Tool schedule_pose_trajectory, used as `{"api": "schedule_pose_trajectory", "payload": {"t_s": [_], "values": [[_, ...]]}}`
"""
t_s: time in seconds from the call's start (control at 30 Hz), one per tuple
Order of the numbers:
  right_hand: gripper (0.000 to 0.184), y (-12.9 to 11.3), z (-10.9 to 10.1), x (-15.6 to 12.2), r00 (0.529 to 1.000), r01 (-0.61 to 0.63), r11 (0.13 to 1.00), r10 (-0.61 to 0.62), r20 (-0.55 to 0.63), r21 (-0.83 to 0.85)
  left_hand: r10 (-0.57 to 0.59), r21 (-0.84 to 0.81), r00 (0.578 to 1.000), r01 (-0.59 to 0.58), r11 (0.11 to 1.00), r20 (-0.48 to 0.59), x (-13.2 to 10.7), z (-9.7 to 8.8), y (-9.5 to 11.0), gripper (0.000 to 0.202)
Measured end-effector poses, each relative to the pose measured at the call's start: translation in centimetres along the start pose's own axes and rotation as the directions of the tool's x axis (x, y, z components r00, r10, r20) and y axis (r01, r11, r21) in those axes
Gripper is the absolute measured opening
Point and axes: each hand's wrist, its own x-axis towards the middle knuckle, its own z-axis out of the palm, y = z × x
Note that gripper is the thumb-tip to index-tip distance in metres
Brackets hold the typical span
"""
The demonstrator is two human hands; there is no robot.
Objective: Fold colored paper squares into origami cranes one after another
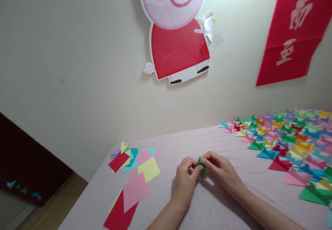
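Observation:
My left hand [184, 180] and my right hand [223, 170] meet over the pink table [207, 205], both pinched on a small folded green paper piece [201, 166] held between their fingertips just above the tabletop. Most of the green paper is hidden by my fingers. Loose square sheets of coloured paper [135, 178], red, pink, yellow and blue, lie to the left of my hands.
Several finished folded paper cranes [287, 143] in many colours cover the right side of the table. The table stands against a cream wall with a cartoon pig cutout [176, 33] and a red banner [293, 29]. A wooden floor [52, 209] shows at the lower left.

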Motion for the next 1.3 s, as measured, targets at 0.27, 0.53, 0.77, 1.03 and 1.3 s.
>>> {"api": "schedule_pose_trajectory", "payload": {"t_s": [0.27, 0.53, 0.77, 1.03, 1.3], "values": [[0.029, -0.1, -0.1, 0.1, 0.997, 0.069, 0.993, -0.066, 0.039, -0.092, 0.025, 0.077, 0.999, -0.021, 0.997, -0.048, 0.1, -0.4, 0.3, 0.024], [0.022, -0.8, -0.4, 0.0, 0.992, 0.118, 0.974, -0.109, 0.056, -0.192, 0.020, 0.075, 1.000, -0.020, 0.997, -0.008, 0.5, -0.8, 0.4, 0.023], [0.021, -0.8, -0.3, -0.1, 0.993, 0.115, 0.978, -0.106, 0.061, -0.175, 0.004, -0.018, 1.000, -0.005, 1.000, -0.023, 0.7, -0.8, -0.5, 0.019], [0.023, -0.4, -0.2, 0.0, 0.993, 0.100, 0.988, -0.093, 0.067, -0.114, -0.003, -0.037, 0.999, 0.001, 0.999, -0.042, 0.7, -0.9, -0.3, 0.026], [0.024, -0.5, -0.1, 0.0, 0.992, 0.113, 0.984, -0.104, 0.074, -0.136, -0.026, -0.051, 0.999, 0.023, 0.998, -0.043, 0.8, -1.0, -0.1, 0.026]]}}
